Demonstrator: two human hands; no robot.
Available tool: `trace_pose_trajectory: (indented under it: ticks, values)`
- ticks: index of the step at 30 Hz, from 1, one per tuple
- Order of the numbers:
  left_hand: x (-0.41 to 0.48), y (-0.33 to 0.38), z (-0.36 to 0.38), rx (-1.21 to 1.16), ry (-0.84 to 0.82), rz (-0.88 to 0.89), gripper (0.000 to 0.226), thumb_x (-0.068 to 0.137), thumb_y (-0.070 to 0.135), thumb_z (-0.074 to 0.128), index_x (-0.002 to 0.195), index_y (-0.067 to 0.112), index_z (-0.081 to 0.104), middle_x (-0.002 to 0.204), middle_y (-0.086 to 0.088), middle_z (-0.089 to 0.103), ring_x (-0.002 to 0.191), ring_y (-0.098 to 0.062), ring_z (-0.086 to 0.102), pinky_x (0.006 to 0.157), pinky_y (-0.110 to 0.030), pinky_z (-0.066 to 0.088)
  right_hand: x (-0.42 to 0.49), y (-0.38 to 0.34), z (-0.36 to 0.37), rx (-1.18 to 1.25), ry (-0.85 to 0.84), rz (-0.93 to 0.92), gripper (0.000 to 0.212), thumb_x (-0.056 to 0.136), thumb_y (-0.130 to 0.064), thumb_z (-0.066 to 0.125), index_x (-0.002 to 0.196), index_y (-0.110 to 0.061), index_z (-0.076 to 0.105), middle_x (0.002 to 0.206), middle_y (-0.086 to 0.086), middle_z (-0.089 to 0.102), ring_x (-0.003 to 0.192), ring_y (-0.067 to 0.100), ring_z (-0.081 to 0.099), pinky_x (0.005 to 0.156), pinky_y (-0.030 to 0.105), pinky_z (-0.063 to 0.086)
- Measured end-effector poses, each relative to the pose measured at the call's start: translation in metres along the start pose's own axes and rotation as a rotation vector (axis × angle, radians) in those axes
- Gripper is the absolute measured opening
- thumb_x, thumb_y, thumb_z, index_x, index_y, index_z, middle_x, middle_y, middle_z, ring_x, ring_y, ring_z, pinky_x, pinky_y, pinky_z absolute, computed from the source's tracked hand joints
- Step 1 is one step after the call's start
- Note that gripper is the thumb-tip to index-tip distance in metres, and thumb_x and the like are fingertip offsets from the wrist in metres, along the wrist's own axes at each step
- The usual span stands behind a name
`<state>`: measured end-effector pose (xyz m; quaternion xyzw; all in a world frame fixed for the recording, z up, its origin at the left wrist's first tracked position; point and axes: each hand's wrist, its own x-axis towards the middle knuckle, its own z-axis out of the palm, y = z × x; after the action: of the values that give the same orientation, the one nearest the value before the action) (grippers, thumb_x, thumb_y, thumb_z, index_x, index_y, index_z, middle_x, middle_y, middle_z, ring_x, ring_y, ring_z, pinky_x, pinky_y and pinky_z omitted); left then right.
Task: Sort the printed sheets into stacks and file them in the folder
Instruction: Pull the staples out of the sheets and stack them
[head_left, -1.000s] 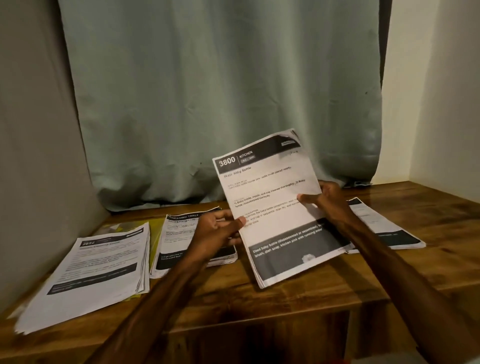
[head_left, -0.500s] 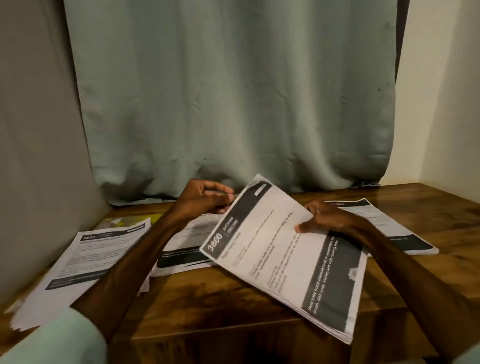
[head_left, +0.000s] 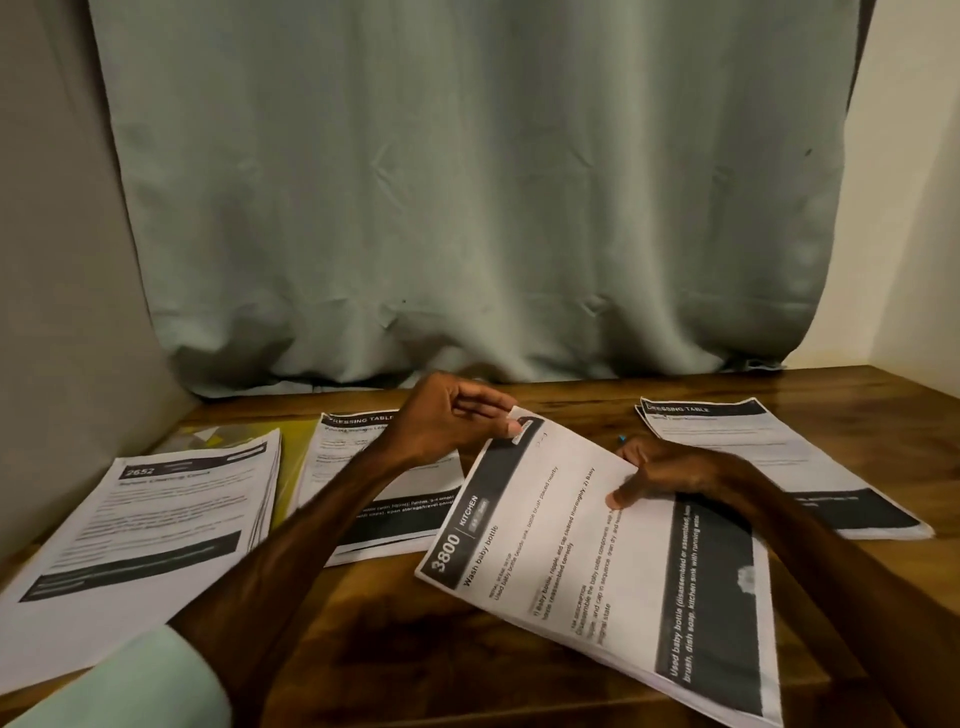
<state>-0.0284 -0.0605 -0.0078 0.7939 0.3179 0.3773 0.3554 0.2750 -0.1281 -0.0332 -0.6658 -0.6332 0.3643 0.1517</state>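
Our left hand (head_left: 452, 421) pinches the kitchen sheets (head_left: 571, 561) at a far corner while our right hand (head_left: 675, 475) clamps them, probably to peel one off.

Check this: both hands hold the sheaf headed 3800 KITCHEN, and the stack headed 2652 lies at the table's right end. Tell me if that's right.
Wrong side: the 2652 stack lies at the left end of the table, as the head view shows. The left hand and right hand do hold the 3800 KITCHEN sheaf.
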Motion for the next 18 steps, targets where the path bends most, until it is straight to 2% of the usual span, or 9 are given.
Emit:
trace_pose_trajectory:
  ticks: [1, 5, 7, 10, 12, 14, 16, 18]
  values:
    - [0.002, -0.004, 0.001, 0.016, 0.016, 0.022, 0.03, 0.077, 0.02, 0.088, 0.105, 0.012, 0.079, 0.094, -0.002, 0.08, 0.088, -0.022, 0.077, 0.087, -0.048, 0.061, 0.003, 0.003, 0.0, -0.011, 0.01, 0.002, 0.044, 0.079, -0.032, 0.086, 0.112, -0.027, 0.058, 0.105, -0.004, 0.073, 0.093, 0.016, 0.073, 0.084, 0.033, 0.058]
    - [0.01, -0.02, 0.006, 0.04, 0.114, 0.051, 0.02, 0.081, 0.017, 0.085, 0.098, 0.009, 0.081, 0.089, -0.002, 0.08, 0.081, -0.022, 0.077, 0.08, -0.048, 0.063, 0.02, 0.011, 0.002, -0.058, -0.032, 0.014, 0.051, 0.075, -0.042, 0.088, 0.117, -0.025, 0.063, 0.104, -0.006, 0.076, 0.089, 0.017, 0.075, 0.087, 0.037, 0.06]
    - [0.013, -0.025, 0.009, 0.057, 0.157, 0.052, 0.019, 0.081, 0.016, 0.085, 0.098, 0.007, 0.081, 0.089, -0.002, 0.08, 0.078, -0.019, 0.077, 0.077, -0.044, 0.064, 0.021, 0.012, 0.002, -0.062, -0.063, -0.052, 0.046, 0.08, -0.038, 0.085, 0.118, -0.019, 0.067, 0.105, -0.003, 0.078, 0.09, 0.021, 0.076, 0.09, 0.041, 0.061]
    - [0.018, -0.035, 0.011, 0.086, 0.206, 0.07, 0.018, 0.081, 0.015, 0.085, 0.097, 0.009, 0.081, 0.091, -0.001, 0.079, 0.077, -0.013, 0.077, 0.074, -0.034, 0.064, 0.022, 0.01, -0.001, 0.023, -0.072, -0.211, 0.037, 0.085, -0.023, 0.081, 0.118, -0.012, 0.069, 0.108, 0.0, 0.078, 0.093, 0.023, 0.077, 0.084, 0.038, 0.062]
    - [0.02, -0.04, 0.012, 0.102, 0.211, 0.08, 0.018, 0.081, 0.015, 0.085, 0.097, 0.01, 0.081, 0.091, 0.0, 0.079, 0.078, -0.009, 0.076, 0.073, -0.028, 0.061, 0.024, 0.0, -0.004, 0.131, -0.01, -0.32, 0.04, 0.078, -0.02, 0.084, 0.115, -0.011, 0.071, 0.107, 0.002, 0.078, 0.097, 0.023, 0.076, 0.081, 0.03, 0.061]
    - [0.022, -0.044, 0.013, 0.122, 0.206, 0.082, 0.017, 0.081, 0.014, 0.085, 0.097, 0.009, 0.081, 0.092, -0.002, 0.079, 0.079, -0.007, 0.075, 0.073, -0.023, 0.06, 0.032, -0.01, -0.004, 0.147, 0.091, -0.417, 0.047, 0.07, -0.032, 0.085, 0.113, -0.016, 0.073, 0.104, -0.001, 0.079, 0.1, 0.02, 0.075, 0.087, 0.026, 0.059]
    - [0.023, -0.046, 0.015, 0.134, 0.202, 0.096, 0.017, 0.081, 0.012, 0.085, 0.097, 0.009, 0.081, 0.092, -0.003, 0.079, 0.079, -0.006, 0.075, 0.073, -0.021, 0.059, 0.04, -0.023, 0.006, 0.159, 0.162, -0.489, 0.043, 0.077, -0.03, 0.083, 0.116, -0.016, 0.074, 0.104, -0.003, 0.079, 0.1, 0.016, 0.075, 0.092, 0.028, 0.058]
    - [0.023, -0.048, 0.018, 0.15, 0.214, 0.117, 0.017, 0.08, 0.011, 0.086, 0.096, 0.009, 0.081, 0.091, -0.003, 0.079, 0.077, -0.004, 0.075, 0.073, -0.02, 0.059, 0.049, -0.037, 0.021, 0.186, 0.186, -0.532, 0.033, 0.087, -0.018, 0.079, 0.118, -0.011, 0.074, 0.104, 0.001, 0.079, 0.098, 0.017, 0.075, 0.088, 0.031, 0.06]
